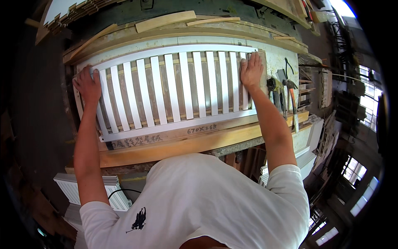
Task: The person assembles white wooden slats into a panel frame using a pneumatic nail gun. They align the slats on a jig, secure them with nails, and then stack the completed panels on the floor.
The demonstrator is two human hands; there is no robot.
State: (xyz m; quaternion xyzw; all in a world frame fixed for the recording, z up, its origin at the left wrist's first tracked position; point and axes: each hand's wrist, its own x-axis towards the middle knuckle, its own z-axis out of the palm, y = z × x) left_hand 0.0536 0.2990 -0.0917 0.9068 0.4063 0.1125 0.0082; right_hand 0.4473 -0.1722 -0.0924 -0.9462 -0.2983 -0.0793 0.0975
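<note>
A white slatted panel (186, 87), made of two long rails joined by several parallel slats, lies flat on a wooden frame on the workbench in front of me. My left hand (89, 85) rests on its far left corner, the thumb apart from the fingers and the fingers over the outer edge. At the opposite end, my right hand (251, 70) lies flat near the far right corner, fingers stretched out. Both arms reach forward along the panel's ends. Handwriting marks the board below the near rail.
A claw hammer (293, 101) with an orange grip and a dark power tool (275, 88) lie right of the panel. Loose wood strips (166, 21) lie along the far edge. A wooden beam (174, 146) borders the near side. White slatted panels (120, 195) are stacked at lower left.
</note>
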